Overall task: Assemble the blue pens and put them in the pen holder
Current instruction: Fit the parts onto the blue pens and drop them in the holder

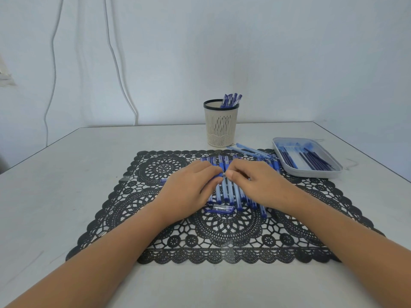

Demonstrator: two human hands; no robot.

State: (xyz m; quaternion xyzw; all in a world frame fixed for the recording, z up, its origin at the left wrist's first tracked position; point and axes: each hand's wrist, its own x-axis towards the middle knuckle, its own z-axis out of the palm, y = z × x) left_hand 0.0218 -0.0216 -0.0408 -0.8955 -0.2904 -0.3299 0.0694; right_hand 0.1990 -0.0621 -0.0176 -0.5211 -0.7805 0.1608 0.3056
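A blue pen [164, 180] is being held crosswise in the left hand [191, 185], with the fingers curled round it in a closed grip; only its end is showing past the hand on the left. The pen's other end is being pinched between the thumb and forefinger of the right hand [260, 183], a narrow grip with the remaining fingers curled in. What small part is sitting between those fingertips cannot be told. The 2 hands are being held fingertip to fingertip, just above a row of pen barrels [231, 193] that is lying on the black lace mat [155, 218].

1 loose cap [223, 208] is lying on the mat just in front of the row. The pen holder [220, 127] is standing upright on the desk [66, 174] behind the mat, with several capped pens [231, 100] leaning inside it. A grey tray [333, 172] with dark refills [315, 160] is resting at the right, overlapping the mat's corner.
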